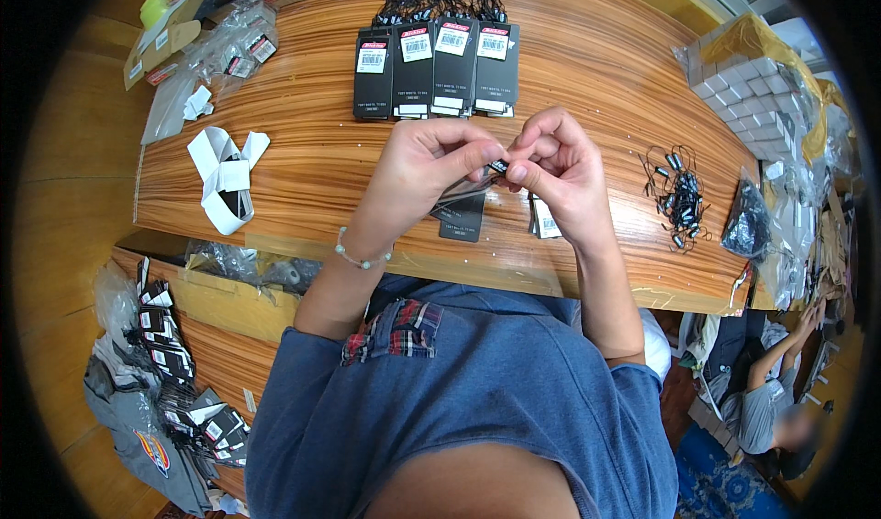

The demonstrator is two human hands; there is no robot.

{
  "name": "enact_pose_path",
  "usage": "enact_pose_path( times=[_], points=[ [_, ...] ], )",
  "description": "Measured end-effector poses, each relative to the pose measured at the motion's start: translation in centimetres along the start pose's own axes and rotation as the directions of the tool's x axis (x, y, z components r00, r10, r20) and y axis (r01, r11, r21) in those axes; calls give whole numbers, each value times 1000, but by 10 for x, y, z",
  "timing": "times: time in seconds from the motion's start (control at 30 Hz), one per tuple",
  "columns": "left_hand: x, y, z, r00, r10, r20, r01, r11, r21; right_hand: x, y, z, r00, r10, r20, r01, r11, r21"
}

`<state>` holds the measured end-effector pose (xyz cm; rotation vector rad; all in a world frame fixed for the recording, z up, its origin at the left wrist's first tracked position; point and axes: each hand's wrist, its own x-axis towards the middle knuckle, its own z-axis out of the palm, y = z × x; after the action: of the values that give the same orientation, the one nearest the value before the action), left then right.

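Note:
Over the middle of the wooden table, my left hand (pixel 427 166) and my right hand (pixel 564 170) meet fingertip to fingertip. Both pinch a small black string seal (pixel 498 166), partly covered by the fingers. Beneath my left hand lies a black hang tag (pixel 463 220); whether the seal's cord passes through it is hidden. Partly under my right hand are some tags with a white label (pixel 545 219). Beyond my hands, several stacks of black hang tags (pixel 373 94) stand side by side, their strings bunched at the far end.
Loose black string seals (pixel 679 200) lie at the right, beside a bag of black pieces (pixel 745 221). Wrapped small white boxes (pixel 743 83) stand at the far right. A white paper strip (pixel 209 156) and clear plastic bags (pixel 229 46) lie left. Another person (pixel 766 413) sits lower right.

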<state>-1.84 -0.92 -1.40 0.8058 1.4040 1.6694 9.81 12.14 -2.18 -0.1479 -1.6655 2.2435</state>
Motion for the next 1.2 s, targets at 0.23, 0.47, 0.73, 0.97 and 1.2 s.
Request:
enact_pose_path(
  times=[0.23, 0.47, 0.73, 0.97, 1.2],
  points=[
    [1, 3, 10, 964, 239, -117, -217, 961, 172, 1, 1, 3, 992, 86, 96, -71, 986, -151],
    [12, -29, 4, 941, 322, 107, -329, 943, 55, 5, -1, -3, 997, 5, 73, -3, 1000, -30],
    [16, -43, 13, 973, -54, 224, 170, 826, -537, 25, -4, -14, 993, -94, -71, 94, 995, -15],
    [39, -32, -1, 989, 114, 96, -104, 989, -108, 67, -26, -50, 973, -172, -157, 167, 985, -40],
    [103, -27, -20, 970, 220, -99, -190, 950, 248, 180, -70, -102, 967, -203, -156, 220, 970, 99]
  ],
)
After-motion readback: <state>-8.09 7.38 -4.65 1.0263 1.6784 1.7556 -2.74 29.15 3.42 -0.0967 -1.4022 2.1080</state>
